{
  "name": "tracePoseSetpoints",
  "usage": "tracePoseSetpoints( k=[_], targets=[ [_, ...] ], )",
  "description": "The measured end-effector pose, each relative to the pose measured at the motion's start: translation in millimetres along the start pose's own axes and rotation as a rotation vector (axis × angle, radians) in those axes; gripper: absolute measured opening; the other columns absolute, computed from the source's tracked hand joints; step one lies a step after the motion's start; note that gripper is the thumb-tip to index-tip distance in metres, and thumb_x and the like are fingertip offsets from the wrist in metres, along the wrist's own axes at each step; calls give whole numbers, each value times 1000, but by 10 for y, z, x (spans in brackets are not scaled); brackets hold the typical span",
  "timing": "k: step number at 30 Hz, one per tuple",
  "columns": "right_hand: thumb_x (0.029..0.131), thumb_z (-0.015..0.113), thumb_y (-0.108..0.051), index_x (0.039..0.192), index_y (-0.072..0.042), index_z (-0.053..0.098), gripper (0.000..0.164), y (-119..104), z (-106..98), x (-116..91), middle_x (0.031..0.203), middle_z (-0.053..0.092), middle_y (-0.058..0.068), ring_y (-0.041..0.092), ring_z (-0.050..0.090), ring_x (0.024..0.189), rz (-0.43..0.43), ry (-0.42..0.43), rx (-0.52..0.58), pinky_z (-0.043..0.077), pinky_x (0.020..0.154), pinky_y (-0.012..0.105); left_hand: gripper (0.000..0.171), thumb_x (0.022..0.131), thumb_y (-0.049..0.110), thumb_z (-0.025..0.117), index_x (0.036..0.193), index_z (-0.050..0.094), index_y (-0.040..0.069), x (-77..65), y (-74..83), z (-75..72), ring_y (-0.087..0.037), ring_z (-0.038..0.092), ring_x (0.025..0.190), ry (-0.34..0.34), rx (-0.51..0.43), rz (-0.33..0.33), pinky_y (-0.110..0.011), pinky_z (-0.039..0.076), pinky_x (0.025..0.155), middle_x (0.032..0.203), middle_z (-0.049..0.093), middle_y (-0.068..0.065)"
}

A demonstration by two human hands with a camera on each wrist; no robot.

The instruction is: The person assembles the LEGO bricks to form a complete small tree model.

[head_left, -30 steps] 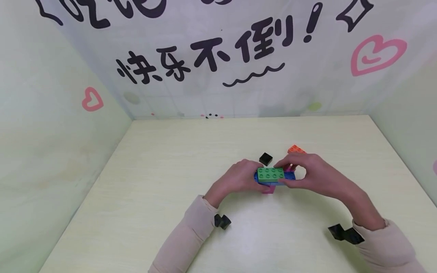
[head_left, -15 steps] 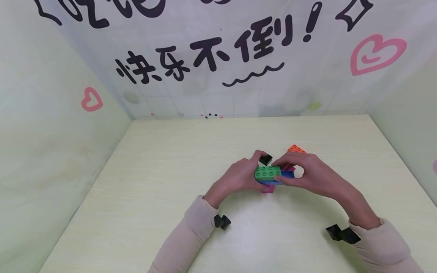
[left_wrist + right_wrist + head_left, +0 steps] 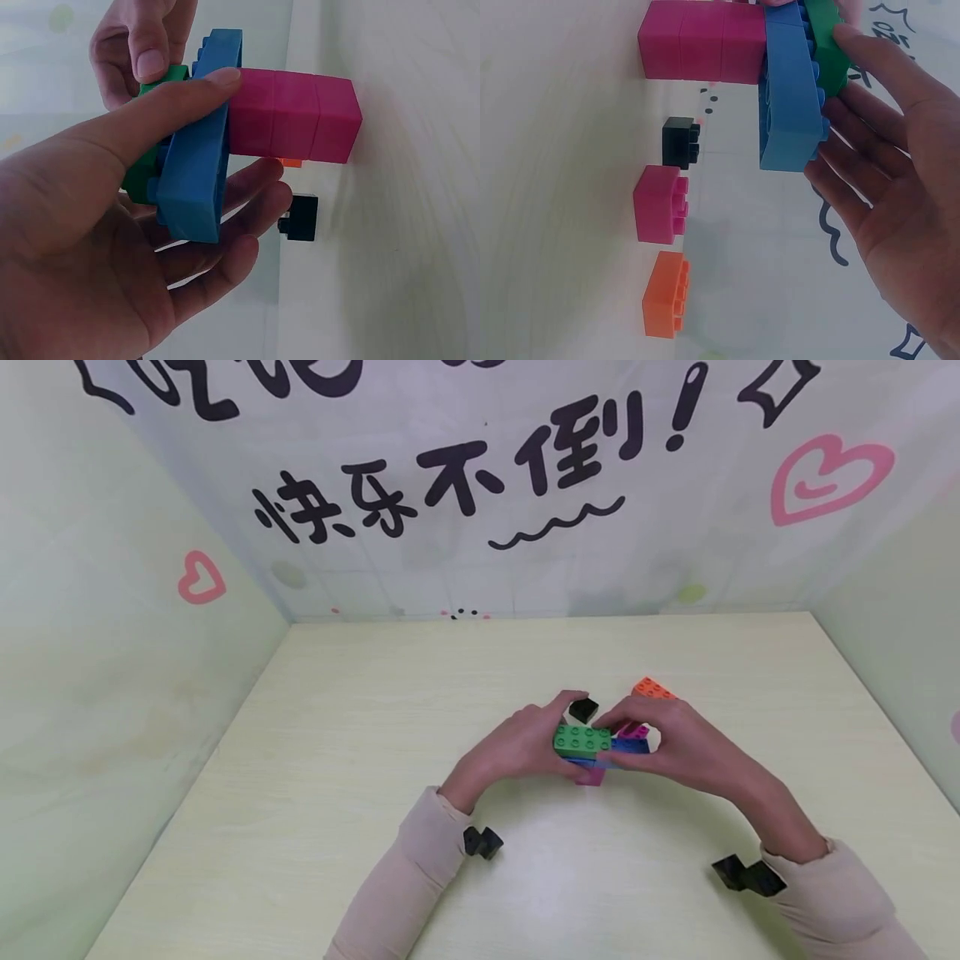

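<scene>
Apparently our step was seating the green brick on the blue layer atop the upright pink stack: our right hand pinched the green brick, our left hand loosely clasped the blue layer; next, we judged, called for even downward pressure.

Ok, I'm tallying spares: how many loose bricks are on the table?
3: a black brick behind the stack, plus a pink brick and an orange brick, both partly behind the right hand from above. Others may be hidden.
</scene>
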State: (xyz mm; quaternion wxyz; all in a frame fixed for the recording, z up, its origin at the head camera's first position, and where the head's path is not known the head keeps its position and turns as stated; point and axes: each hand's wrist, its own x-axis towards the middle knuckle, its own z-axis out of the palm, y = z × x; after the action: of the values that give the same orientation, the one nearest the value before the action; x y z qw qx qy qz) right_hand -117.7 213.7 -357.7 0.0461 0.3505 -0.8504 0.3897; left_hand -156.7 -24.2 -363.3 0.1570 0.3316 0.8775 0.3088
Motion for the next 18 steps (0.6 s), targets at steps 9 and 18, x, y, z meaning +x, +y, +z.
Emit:
tracePoseSetpoints(
  k=[9, 18],
  targets=[
    [77, 84, -9, 112, -18, 69, 39, 8, -5, 1, 99, 65, -11, 10, 63, 82, -25, -28, 31, 53, 70, 27, 37, 82, 34, 80, 111, 66, 15, -58, 68, -160, -5, 56, 79, -5, 17, 145, -19, 46, 68, 92, 64, 12],
    [75, 85, -8, 114, -14, 68, 42, 6, -23, -14, 99, 64, -12, 7, 59, 84, 183, -168, -105, 53, 71, 25, 36, 83, 35, 80, 110, 72, 14, -79, 150, -160, -4, 55, 75, 24, 151, 101, -19, 43, 66, 88, 64, 13]
  ],
)
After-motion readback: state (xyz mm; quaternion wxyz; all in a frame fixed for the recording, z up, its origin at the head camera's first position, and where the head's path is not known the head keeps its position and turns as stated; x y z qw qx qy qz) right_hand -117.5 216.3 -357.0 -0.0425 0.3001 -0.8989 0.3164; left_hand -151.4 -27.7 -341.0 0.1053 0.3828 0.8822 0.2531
